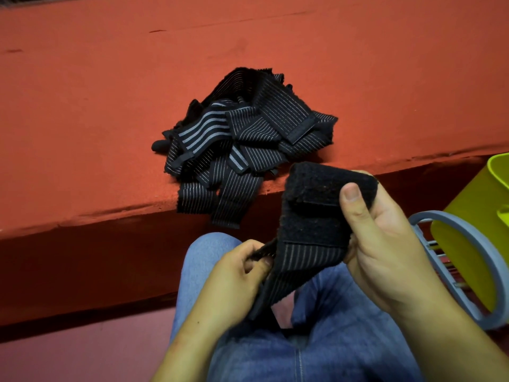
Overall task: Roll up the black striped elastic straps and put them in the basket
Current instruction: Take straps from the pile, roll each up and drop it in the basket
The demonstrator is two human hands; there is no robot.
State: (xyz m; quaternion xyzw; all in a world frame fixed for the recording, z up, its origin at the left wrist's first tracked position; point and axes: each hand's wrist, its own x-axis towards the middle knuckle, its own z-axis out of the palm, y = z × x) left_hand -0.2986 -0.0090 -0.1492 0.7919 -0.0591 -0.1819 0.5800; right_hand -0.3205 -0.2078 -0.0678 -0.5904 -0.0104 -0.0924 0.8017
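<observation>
Strap [314, 238] over my lap, pinched at its lower edge by my left hand [237, 279], fuzzy end clamped in my right hand [385, 244]; strap pile [245, 139] on red ledge [110, 106], basket [473, 244] right.

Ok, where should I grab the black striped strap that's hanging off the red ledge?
Pinch the black striped elastic strap by its loose end drooping over the edge of the red ledge, coming from the front. It hangs clear of the tangled pile, so fingers probably fit underneath.
</observation>
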